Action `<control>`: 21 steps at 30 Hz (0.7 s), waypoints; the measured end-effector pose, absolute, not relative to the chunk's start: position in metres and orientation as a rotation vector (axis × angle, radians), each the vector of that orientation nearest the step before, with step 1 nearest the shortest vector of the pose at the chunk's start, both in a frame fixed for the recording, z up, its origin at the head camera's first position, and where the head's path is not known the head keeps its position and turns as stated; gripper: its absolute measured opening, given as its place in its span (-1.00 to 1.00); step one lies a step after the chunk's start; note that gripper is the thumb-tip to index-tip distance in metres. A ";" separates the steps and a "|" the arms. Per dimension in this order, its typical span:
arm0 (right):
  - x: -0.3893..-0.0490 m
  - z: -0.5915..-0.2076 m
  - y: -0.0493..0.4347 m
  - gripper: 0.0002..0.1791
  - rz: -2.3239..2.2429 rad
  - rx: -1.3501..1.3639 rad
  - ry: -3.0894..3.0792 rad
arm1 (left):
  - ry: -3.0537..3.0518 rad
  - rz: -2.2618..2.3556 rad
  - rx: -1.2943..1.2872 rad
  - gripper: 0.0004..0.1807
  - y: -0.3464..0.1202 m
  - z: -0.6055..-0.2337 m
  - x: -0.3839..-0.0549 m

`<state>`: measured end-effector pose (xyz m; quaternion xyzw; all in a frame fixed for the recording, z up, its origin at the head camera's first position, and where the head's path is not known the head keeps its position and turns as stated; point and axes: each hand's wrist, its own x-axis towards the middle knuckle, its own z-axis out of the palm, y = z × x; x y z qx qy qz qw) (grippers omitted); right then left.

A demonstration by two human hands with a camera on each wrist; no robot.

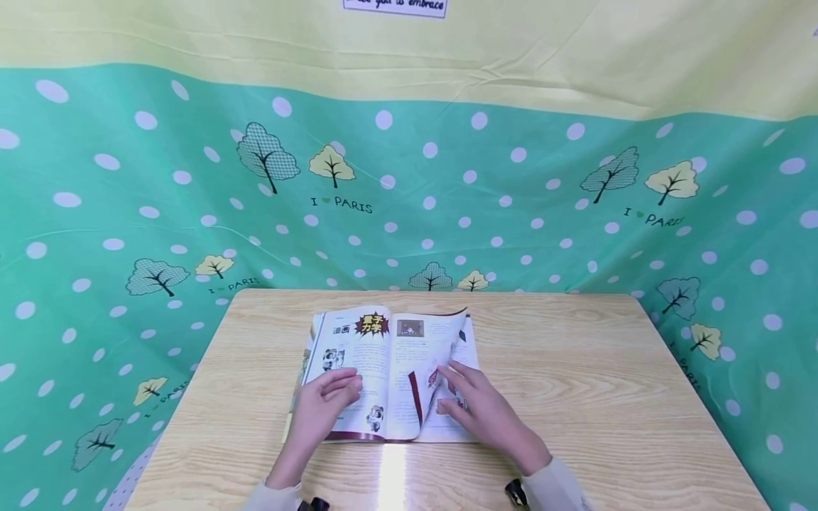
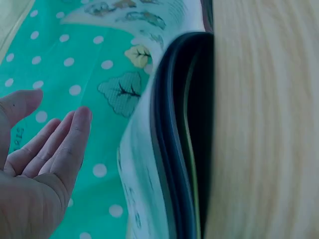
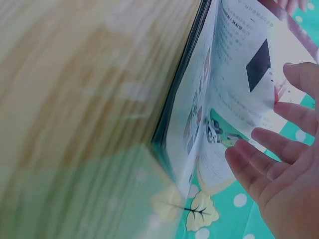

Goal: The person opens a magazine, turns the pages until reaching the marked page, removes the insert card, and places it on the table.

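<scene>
An illustrated magazine (image 1: 373, 369) lies spread on the wooden table, with printed text and cartoon figures. On its right half one page (image 1: 439, 348) is lifted and bends over, showing part of the sheet beneath. My right hand (image 1: 482, 411) is at this page, fingertips against it, thumb apart from the fingers. In the right wrist view the raised page (image 3: 239, 74) stands beside the extended fingers (image 3: 266, 164). Over the left page, my left hand (image 1: 322, 404) holds nothing, its fingers loosely bent. The left wrist view shows this hand (image 2: 50, 164) apart from the curved pages (image 2: 137, 164).
The light wooden table (image 1: 575, 383) extends to both sides of the magazine. Behind it hangs a green dotted cloth (image 1: 434, 177) with printed trees. A bright light reflection lies on the table's near edge.
</scene>
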<state>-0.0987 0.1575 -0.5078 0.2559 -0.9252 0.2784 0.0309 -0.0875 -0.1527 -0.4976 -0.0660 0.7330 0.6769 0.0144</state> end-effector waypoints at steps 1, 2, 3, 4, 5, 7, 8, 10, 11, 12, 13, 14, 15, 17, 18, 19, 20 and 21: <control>-0.099 -0.508 0.156 -0.32 0.856 0.793 -2.868 | 2.263 2.126 -0.171 -0.52 -0.149 -0.496 -0.089; -0.099 -0.508 0.154 -0.32 0.852 0.796 -2.888 | 2.250 2.136 -0.139 -0.52 -0.145 -0.495 -0.091; -0.099 -0.508 0.153 -0.33 0.854 0.800 -2.906 | 2.240 2.135 -0.104 -0.52 -0.141 -0.494 -0.093; -0.099 -0.507 0.151 -0.33 0.850 0.805 -2.922 | 2.232 2.129 -0.071 -0.51 -0.138 -0.494 -0.094; -0.100 -0.508 0.150 -0.33 0.844 0.813 -2.932 | 2.224 2.121 -0.040 -0.51 -0.134 -0.493 -0.096; -0.100 -0.507 0.148 -0.34 0.843 0.833 -2.939 | 2.196 2.105 0.006 -0.50 -0.129 -0.494 -0.098; -0.100 -0.507 0.147 -0.33 0.842 0.844 -2.935 | 2.180 2.095 0.015 -0.49 -0.127 -0.494 -0.099; -0.100 -0.507 0.146 -0.33 0.836 0.862 -2.922 | 2.143 2.090 0.028 -0.47 -0.123 -0.495 -0.100; -0.100 -0.507 0.145 -0.33 0.830 0.870 -2.915 | 2.122 2.096 0.027 -0.47 -0.121 -0.497 -0.100; -0.100 -0.508 0.145 -0.32 0.825 0.875 -2.912 | 2.099 2.104 0.025 -0.47 -0.120 -0.498 -0.100; -0.101 -0.508 0.145 -0.32 0.824 0.879 -2.907 | 2.081 2.112 0.020 -0.48 -0.119 -0.499 -0.101; -0.101 -0.508 0.144 -0.32 0.822 0.881 -2.908 | 2.061 2.123 0.021 -0.49 -0.118 -0.499 -0.101; -0.101 -0.508 0.144 -0.31 0.819 0.883 -2.911 | 2.047 2.130 0.017 -0.51 -0.117 -0.500 -0.101; -0.102 -0.508 0.144 -0.31 0.814 0.874 -2.934 | 2.024 2.140 0.003 -0.55 -0.116 -0.500 -0.102; -0.102 -0.508 0.143 -0.31 0.812 0.869 -2.950 | 2.019 2.141 -0.002 -0.56 -0.116 -0.500 -0.102; -0.102 -0.508 0.143 -0.31 0.811 0.863 -2.966 | 2.017 2.139 -0.008 -0.58 -0.116 -0.500 -0.102; -0.102 -0.507 0.143 -0.31 0.807 0.856 -2.983 | 2.017 2.136 -0.011 -0.60 -0.115 -0.500 -0.103; -0.102 -0.507 0.143 -0.31 0.802 0.851 -2.996 | 2.017 2.134 -0.017 -0.61 -0.115 -0.500 -0.103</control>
